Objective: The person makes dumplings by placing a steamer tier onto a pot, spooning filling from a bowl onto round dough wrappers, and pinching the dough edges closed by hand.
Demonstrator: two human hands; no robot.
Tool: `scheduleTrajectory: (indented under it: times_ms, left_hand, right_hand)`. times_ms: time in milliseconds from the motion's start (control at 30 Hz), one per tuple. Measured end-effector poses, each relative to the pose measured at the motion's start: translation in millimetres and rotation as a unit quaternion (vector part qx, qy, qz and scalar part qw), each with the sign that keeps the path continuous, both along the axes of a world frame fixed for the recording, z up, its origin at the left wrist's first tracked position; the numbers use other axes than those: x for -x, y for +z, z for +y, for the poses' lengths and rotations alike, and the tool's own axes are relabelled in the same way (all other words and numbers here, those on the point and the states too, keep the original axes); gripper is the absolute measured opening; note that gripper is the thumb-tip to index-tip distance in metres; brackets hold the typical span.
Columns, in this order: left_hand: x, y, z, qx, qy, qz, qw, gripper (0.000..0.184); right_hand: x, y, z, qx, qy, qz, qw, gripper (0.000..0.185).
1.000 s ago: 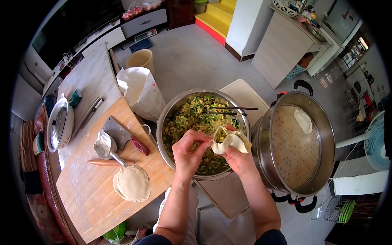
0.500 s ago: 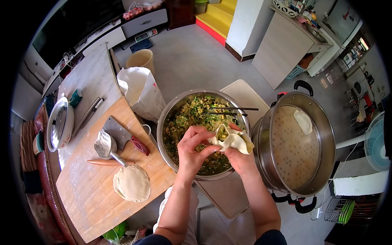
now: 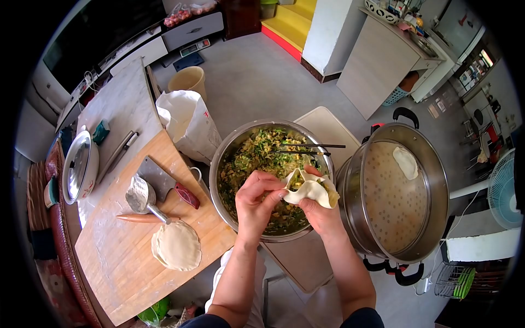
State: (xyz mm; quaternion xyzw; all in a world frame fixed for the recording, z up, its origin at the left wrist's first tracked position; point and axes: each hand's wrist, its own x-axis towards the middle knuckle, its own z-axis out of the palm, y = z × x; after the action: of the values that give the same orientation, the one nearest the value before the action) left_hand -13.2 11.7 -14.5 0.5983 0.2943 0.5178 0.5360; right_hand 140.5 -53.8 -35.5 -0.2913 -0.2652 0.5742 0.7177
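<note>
Over a large steel bowl [image 3: 219, 210], my two hands hold a partly folded dumpling [image 3: 307, 190] with chopped filling showing in its open top. My left hand [image 3: 256, 201] pinches the wrapper's left edge between thumb and fingertips. Around the right end, my right hand [image 3: 322, 215] supports the dough, its thumb in front and fingers behind. The bowl contains a green and yellow chopped filling [image 3: 257, 158], and dark chopsticks [image 3: 311, 146] rest across it. To the right, one finished dumpling [image 3: 405, 163] lies inside a steel steamer [image 3: 396, 218].
On the wooden board [image 3: 115, 262] at left are stacked dough wrappers [image 3: 176, 246], a cleaver [image 3: 155, 177], a flour scoop [image 3: 140, 194] and a rolling pin [image 3: 136, 218]. A white flour sack [image 3: 191, 131] stands behind the bowl. A fan [image 3: 504, 188] is at far right.
My left fingers have shifted slightly along the wrapper's left edge, and the dumpling's opening is tilted a little differently. The bowl, steamer and board stay put.
</note>
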Motion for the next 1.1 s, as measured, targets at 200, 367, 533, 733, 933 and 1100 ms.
scheduleTrajectory:
  times_ms: [200, 367, 533, 733, 933, 1100]
  left_hand:
    - [2.0, 0.6, 2.1, 0.039, -0.031, -0.049, 0.998, 0.016]
    - [11.6, 17.2, 6.9, -0.098, -0.037, 0.114, 0.988, 0.021]
    - [11.6, 32.5, 5.0, -0.159, -0.028, 0.192, 0.968, 0.022]
    - [8.7, 20.7, 6.3, -0.169, 0.0, 0.167, 0.971, 0.02]
    - [6.4, 14.4, 4.4, -0.142, 0.023, 0.121, 0.982, 0.016]
    - [6.2, 9.0, 1.7, -0.083, 0.013, 0.064, 0.994, 0.016]
  right_hand:
    - [-0.7, 4.3, -1.3, 0.004, -0.006, -0.047, 0.999, 0.077]
    - [-2.3, 7.5, -3.5, -0.001, -0.026, -0.118, 0.993, 0.076]
    - [-4.2, 10.6, -5.5, 0.014, -0.032, -0.239, 0.97, 0.074]
    - [-1.5, 6.2, -4.3, 0.017, -0.022, -0.169, 0.985, 0.073]
    - [-1.3, 5.9, -1.3, 0.014, 0.011, -0.064, 0.998, 0.075]
    - [-0.8, 1.3, -0.9, 0.007, 0.027, -0.035, 0.999, 0.076]
